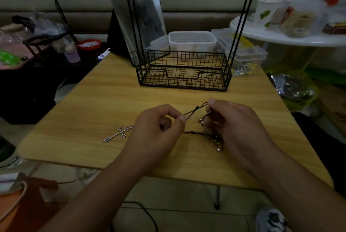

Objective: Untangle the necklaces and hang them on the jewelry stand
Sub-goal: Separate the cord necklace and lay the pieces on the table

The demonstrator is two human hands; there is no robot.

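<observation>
1. head view: the left hand (159,129) pinches a black cord (194,110) between thumb and forefinger; the right hand (237,125) grips the other end of that cord, with its fingers curled over the tangle of necklaces (213,136).
2. head view: the tangle lies on the wooden worktop (112,100), under and just beside the right hand, between the two hands. the cord runs taut from the left pinch up to the right fingertips.
3. head view: a silver cross pendant (118,134) lies flat on the worktop, just left of the left hand, not held.
4. head view: the jewelry stand (184,71), a black wire basket with tall uprights, sits at the far side of the worktop, well apart from the hands. its hooks at the top edge look bare.
5. judgement: to free the cord cleanly, keep the tension light and feed the loop back through the knot rather than pulling, which would likely tighten the snarl.
</observation>
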